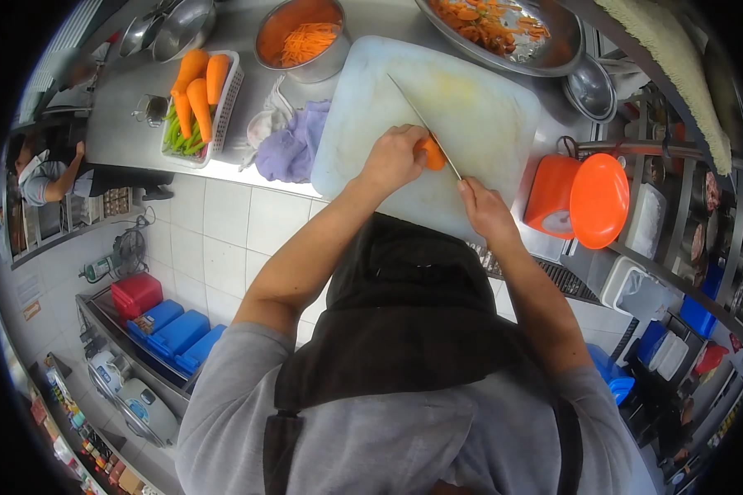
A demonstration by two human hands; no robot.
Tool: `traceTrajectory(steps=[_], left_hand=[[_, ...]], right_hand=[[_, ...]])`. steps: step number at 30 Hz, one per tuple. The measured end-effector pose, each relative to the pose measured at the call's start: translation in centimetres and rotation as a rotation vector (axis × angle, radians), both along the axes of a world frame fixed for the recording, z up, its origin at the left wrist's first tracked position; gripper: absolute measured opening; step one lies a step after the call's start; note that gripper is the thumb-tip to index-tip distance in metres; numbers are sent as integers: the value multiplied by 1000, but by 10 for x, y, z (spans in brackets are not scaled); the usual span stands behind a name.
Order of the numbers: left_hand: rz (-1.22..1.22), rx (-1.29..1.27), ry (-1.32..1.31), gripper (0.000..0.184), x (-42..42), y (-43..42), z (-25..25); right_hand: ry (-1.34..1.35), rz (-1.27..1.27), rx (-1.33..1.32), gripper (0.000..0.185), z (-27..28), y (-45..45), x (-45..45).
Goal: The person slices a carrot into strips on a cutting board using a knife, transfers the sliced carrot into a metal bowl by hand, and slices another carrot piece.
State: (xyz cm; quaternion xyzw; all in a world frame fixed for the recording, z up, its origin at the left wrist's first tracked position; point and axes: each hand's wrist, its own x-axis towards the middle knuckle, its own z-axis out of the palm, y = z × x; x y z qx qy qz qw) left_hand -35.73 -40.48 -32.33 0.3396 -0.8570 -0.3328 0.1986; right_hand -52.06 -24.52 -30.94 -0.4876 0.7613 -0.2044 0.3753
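Observation:
On the white cutting board (355, 107), my left hand (394, 158) is closed with bent fingers on a short piece of carrot (433, 155). My right hand (487, 208) grips the handle of a knife (414, 110), whose long blade points away to the upper left. The blade lies against the carrot's right side, close to my left fingertips. Whether its edge has entered the carrot, I cannot tell. A steel pot (330, 62) beyond the board holds carrot strips (309, 43).
Whole carrots and green vegetables fill a white basket (229, 107) at left. A purple cloth (293, 148) touches the board's left side. A large steel bowl (504, 62) holds carrot scraps; an orange container (549, 194) stands right. Another person (49, 181) is far left.

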Motion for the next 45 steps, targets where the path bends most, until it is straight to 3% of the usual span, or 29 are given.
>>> traceTrajectory(steps=[5,7,10,13,16,22,33,45], left_hand=[[8,42,-22,23,1,1,3],[18,38,-21,22,0,2,2],[15,29,-26,20,0,2,2],[11,28,-27,20,0,1,4],[18,37,-3,19,0,2,3],[25,0,64,19,0,4,0],[31,16,10,18,0,3,-1],[45,13,36,18,0,5,-2]], right_hand=[[15,-57,-16,37,20,10,-3],[-47,-24,138,37,46,17,-6],[-51,-9,149,37,62,29,-5],[28,-4,60,37,54,32,-3],[0,4,141,39,50,17,-1],[-38,7,7,40,3,-24,1],[-42,0,116,36,55,14,-5],[-69,-54,-2,38,7,-23,4]])
